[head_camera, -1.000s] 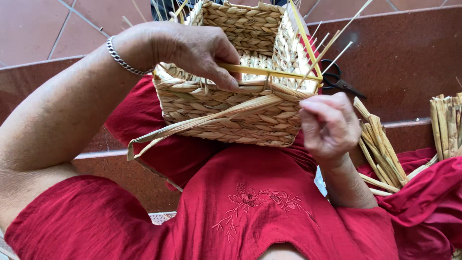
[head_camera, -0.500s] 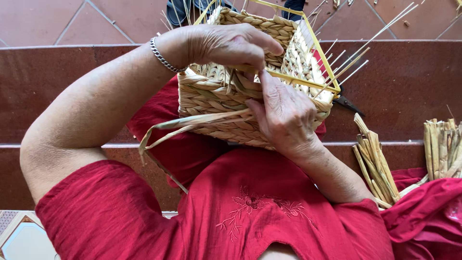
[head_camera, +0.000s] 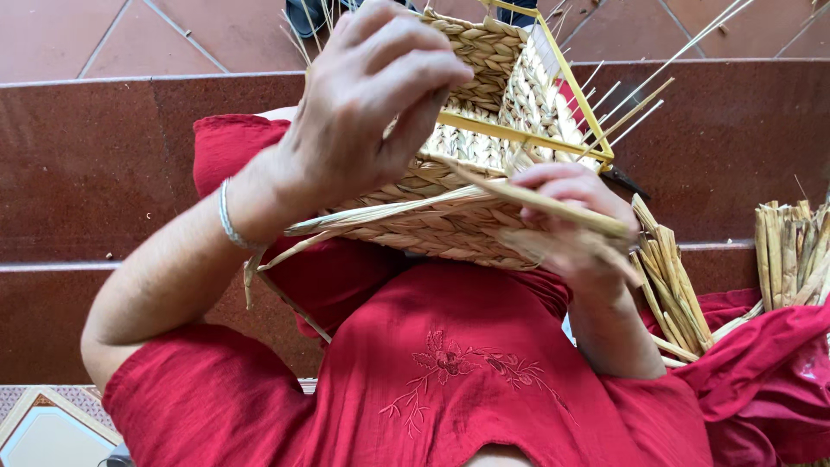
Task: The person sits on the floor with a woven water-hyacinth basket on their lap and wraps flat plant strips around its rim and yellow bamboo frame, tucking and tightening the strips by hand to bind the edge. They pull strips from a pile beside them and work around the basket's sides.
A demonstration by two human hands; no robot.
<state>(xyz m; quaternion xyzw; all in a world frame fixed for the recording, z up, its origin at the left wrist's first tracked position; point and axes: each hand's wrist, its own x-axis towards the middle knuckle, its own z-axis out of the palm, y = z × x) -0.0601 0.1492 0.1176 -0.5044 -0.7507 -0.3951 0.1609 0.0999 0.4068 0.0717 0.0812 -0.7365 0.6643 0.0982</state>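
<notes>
A rectangular woven straw basket (head_camera: 484, 164) with a yellow frame rests on my lap, tilted toward me. My left hand (head_camera: 372, 104), with a silver bracelet at the wrist, lies over the basket's near left rim, fingers curled onto the weave. My right hand (head_camera: 566, 220) is at the basket's lower right side and pinches a flat straw strand (head_camera: 406, 212) that runs leftward across the basket's front and hangs down past my left forearm. Thin upright spokes (head_camera: 635, 104) stick out from the basket's right side.
Bundles of straw strips (head_camera: 670, 277) lie to my right on red cloth, with another bundle (head_camera: 791, 251) at the far right. Dark scissor handles (head_camera: 624, 180) peek out behind the basket. Red-brown tiled steps (head_camera: 95, 164) lie ahead. A patterned floor tile (head_camera: 43, 424) shows at bottom left.
The view has come closer. My left hand has moved up over the basket's near rim, and my right hand has dropped to the lower right, drawing the flat strand across the front.
</notes>
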